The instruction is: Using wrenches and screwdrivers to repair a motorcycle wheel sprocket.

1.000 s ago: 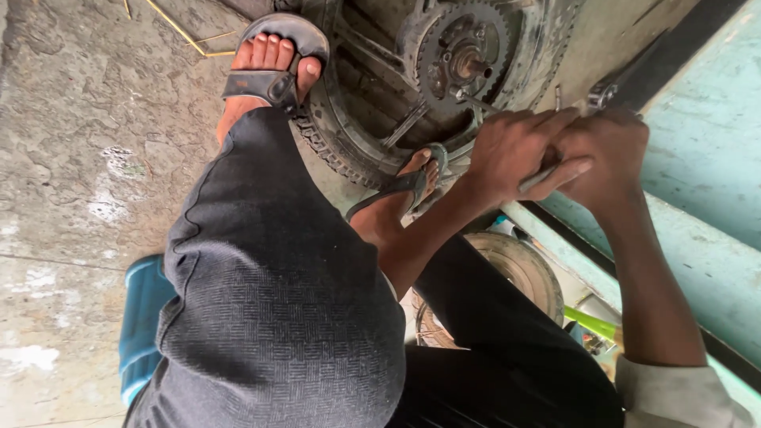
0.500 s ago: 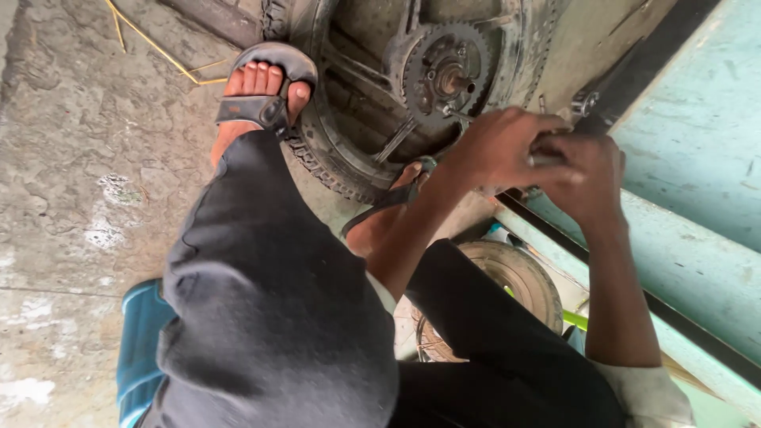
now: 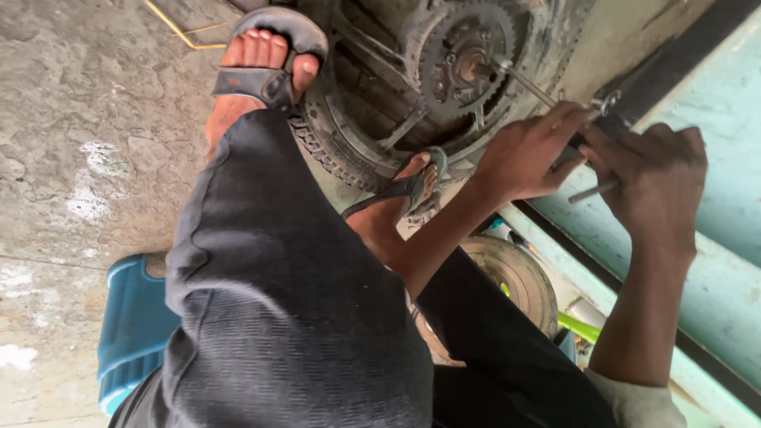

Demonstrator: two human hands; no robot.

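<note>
Item: motorcycle wheel [image 3: 372, 119], lying flat on the concrete floor [image 3: 71, 119]; all positions given relative to it.

Sprocket [image 3: 460, 59]: toothed, dark, seated at the wheel's hub.

Long metal tool [image 3: 547, 95]: thin rod running from the wheel's hub outward past the rim, one end at the sprocket's centre, the other reaching the hands.

Left hand [image 3: 527, 154]: just outside the wheel's rim, fingers curled and closed around the tool's outer part.

Right hand [image 3: 654, 186]: farther out from the wheel than the left, fingers closed on a short metal bar [image 3: 593, 192] that protruded from the fist. Whether the bar joined the long tool could not be told.

Left foot [image 3: 258, 67]: in a dark sandal, pressed on the tyre at the wheel's far edge.

Right foot [image 3: 400, 198]: in a sandal, resting on the wheel's near rim, beside the left hand's wrist.

Dark trousers [image 3: 293, 317]: bent knees filling the space nearer the viewer than the wheel.

Blue stool [image 3: 135, 325]: well apart from the wheel, under the person.

Pale green wall [image 3: 713, 103]: beyond the hands, on the wheel's outer side.

Second round disc [image 3: 515, 277]: near the wheel, partly hidden by a trouser leg.
</note>
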